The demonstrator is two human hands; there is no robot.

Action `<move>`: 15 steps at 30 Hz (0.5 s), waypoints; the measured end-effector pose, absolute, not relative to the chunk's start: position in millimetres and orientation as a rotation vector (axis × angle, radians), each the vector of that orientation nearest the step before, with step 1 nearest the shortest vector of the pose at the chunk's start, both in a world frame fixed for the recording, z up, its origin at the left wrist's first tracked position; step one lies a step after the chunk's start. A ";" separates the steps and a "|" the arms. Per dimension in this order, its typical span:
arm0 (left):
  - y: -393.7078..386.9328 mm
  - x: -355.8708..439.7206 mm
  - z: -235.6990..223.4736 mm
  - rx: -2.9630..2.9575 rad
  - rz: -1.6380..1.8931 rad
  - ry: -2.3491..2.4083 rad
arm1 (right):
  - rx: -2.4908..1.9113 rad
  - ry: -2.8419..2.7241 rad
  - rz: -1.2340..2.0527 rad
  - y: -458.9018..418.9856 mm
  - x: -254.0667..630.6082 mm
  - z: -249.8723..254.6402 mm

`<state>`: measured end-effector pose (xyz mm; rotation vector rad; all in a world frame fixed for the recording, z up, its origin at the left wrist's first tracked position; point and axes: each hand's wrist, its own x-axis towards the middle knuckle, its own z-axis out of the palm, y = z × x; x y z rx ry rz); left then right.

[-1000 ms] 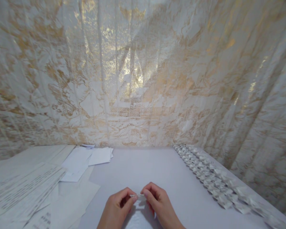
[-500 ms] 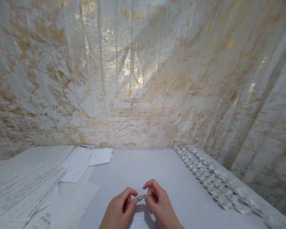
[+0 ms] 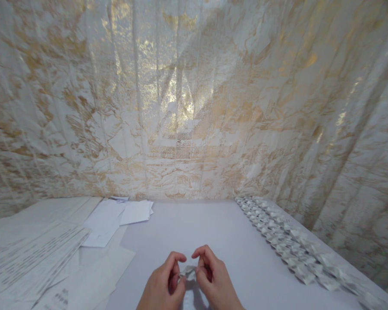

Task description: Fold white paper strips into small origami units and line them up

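Two hands work low at centre: our left hand (image 3: 163, 286) and right hand (image 3: 213, 282) both pinch a small folded paper (image 3: 189, 272) just above the table (image 3: 200, 224). We judge creases need firm, even fingertip pressure. Folded pieces (image 3: 287, 249) line the right edge.

Small folded paper piece (image 3: 189, 272) between left hand (image 3: 163, 286) and right hand (image 3: 215, 284) fingertips.

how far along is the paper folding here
Done: a long row of small folded paper pieces lies along the table's right edge. In hand: the left hand and right hand pinch one small folded piece between them. Left: loose paper sheets lie unfolded on the left.
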<state>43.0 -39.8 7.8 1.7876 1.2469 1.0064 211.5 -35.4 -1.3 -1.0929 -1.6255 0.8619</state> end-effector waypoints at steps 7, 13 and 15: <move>-43.0 43.1 12.0 1.719 1.054 1.191 | -1.070 -1.601 0.776 -29.7 211.9 -18.6; -45.6 42.6 15.1 1.651 1.097 1.155 | -1.058 -1.668 0.707 -32.0 211.5 -19.3; -46.7 43.2 15.0 1.644 1.115 1.154 | -1.060 -1.689 0.679 -32.6 211.7 -18.0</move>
